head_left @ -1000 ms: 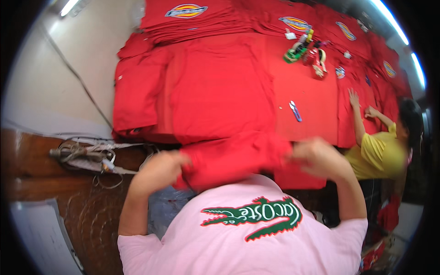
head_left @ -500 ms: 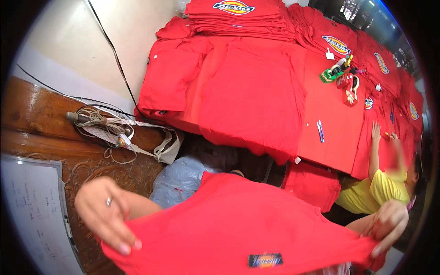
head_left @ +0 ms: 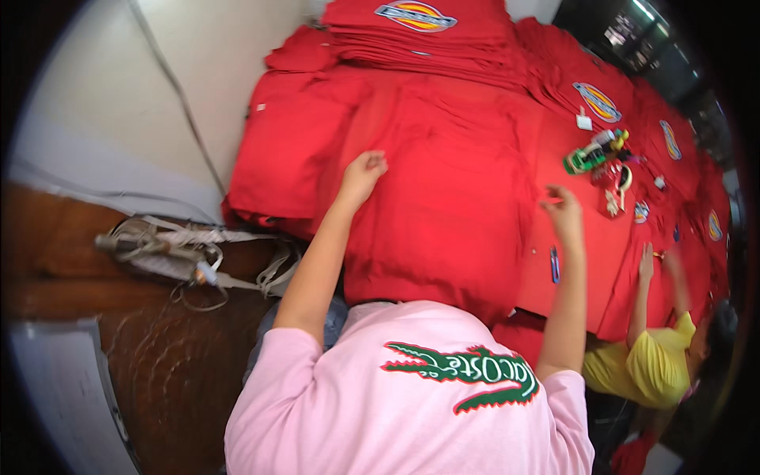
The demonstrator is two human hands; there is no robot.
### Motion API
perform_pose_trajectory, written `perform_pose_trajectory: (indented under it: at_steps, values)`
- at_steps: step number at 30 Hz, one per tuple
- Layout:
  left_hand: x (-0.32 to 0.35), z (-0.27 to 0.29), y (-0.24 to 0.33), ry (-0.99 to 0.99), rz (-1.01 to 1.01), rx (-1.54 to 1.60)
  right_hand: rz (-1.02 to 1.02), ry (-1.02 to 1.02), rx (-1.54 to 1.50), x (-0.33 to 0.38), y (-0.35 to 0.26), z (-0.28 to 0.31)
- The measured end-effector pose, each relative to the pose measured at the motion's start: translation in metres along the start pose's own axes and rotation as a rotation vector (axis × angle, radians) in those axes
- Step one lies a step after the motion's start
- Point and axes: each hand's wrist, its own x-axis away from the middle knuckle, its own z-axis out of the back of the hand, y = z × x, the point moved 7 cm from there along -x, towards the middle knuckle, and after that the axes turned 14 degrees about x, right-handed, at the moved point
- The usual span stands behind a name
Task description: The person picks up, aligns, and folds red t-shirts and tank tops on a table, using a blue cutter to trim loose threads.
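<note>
A red T-shirt (head_left: 451, 214) lies spread out on the red-covered table in front of me, with slight folds and its neckline toward the far side. My left hand (head_left: 364, 176) hovers beside its upper left edge, fingers bent and a little apart. Over on the right, my right hand (head_left: 565, 210) hangs near the shirt's right edge, thumb and fingers curved with a gap between them. I see nothing in either hand, though both are somewhat blurred. A pink shirt with a green crocodile print (head_left: 427, 396) covers my body.
Folded red shirts (head_left: 423, 47) are stacked at the back, with more along the right. A green tape dispenser (head_left: 586, 161) and blue thread snips (head_left: 555, 265) lie right of the shirt. A person in yellow (head_left: 661, 368) works at the right. Coiled cables (head_left: 158, 245) hang left.
The red T-shirt stretched between my hands close to me has gone down onto the table, and my hands have let go. My arms now reach forward, and the view has shifted slightly.
</note>
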Motion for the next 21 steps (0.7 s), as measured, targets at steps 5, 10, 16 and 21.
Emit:
perform_pose_trajectory:
  at_steps: [5,10,16,21]
  values:
    - [0.079,0.038,-0.047,0.019,-0.182,-0.489,-0.118,-0.085,0.093,0.094,0.013,-0.078]
    - [0.102,0.031,-0.021,0.057,-0.137,-0.702,-0.416,-0.101,-0.061,0.148,0.038,-0.088]
    - [0.102,0.056,-0.033,0.115,0.156,-0.64,-0.487,-0.067,-0.341,0.146,0.067,-0.078]
    - [0.095,0.097,-0.064,0.168,0.29,-0.084,-0.596,-0.094,-0.36,0.156,0.079,-0.068]
